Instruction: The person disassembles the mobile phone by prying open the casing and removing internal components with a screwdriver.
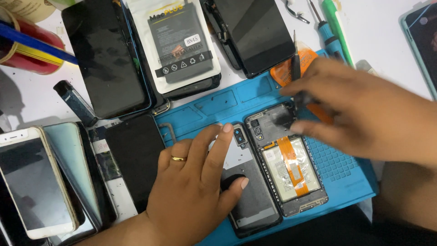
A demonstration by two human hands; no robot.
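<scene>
Head view: an opened phone (287, 159) lies face down on the blue work mat (346, 175), near the middle of the scene. Its back cover (250, 191) is already off and rests just to its left, so the battery (286, 169) with an orange ribbon cable (291, 166) across it is exposed. The battery is in its frame, not lifted.

The left hand (195, 187) lies flat and open on the back cover, fingers spread, a ring on one of them. The right hand (359, 109), blurred, is closed around a thin dark tool (296, 68) whose lower end is at the phone's far corner. Judging from this, the opening is done and work inside has only begun.

Other phones (32, 182) and a packaged battery (180, 43) lie to the left and far side.
</scene>
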